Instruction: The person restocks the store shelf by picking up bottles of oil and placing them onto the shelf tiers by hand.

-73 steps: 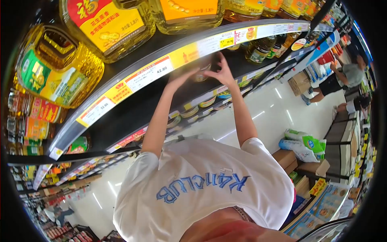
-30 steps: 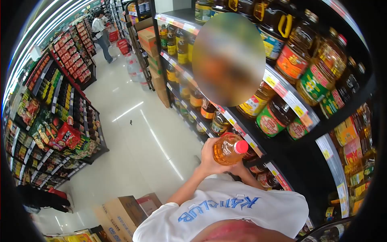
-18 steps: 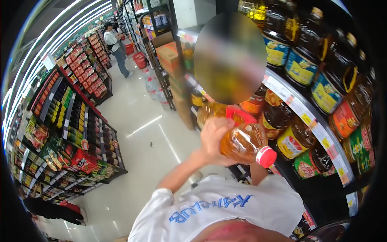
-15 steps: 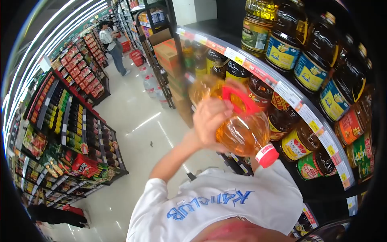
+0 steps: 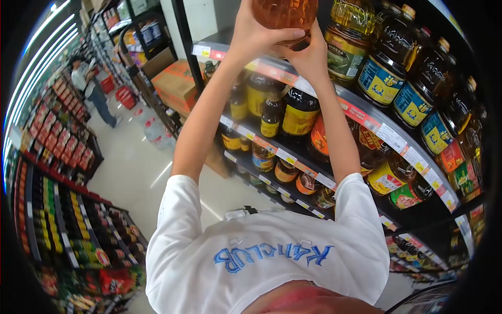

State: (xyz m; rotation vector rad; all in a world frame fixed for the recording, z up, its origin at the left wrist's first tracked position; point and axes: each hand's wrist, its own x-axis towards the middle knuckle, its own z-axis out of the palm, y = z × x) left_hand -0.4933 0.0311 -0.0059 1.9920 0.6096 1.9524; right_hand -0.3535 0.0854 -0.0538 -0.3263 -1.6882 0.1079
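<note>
A large clear plastic bottle of amber cooking oil (image 5: 285,13) is raised at the top of the view, its upper part cut off by the frame edge. My left hand (image 5: 253,31) is wrapped around its left side near the base. From below and the right, my right hand (image 5: 309,55) grips the base, the thumbs close together there. Both arms are stretched forward, over the front edge of the shelf (image 5: 361,112). On this shelf, to the right of my hands, stand an oil bottle with a green label (image 5: 345,55) and dark oil bottles with blue labels (image 5: 379,78).
Lower shelves hold dark bottles with yellow labels (image 5: 300,118) and several jars. An orange carton (image 5: 175,86) stands by a black rack at left. Water bottles (image 5: 155,131) sit on the aisle floor. Another person (image 5: 94,91) stands farther off. Stocked shelves (image 5: 78,220) line the left.
The oil bottle has gone from tilted, cap towards me, in front of my chest to raised and farther forward over the shelf. Both arms are now extended, and the view has turned.
</note>
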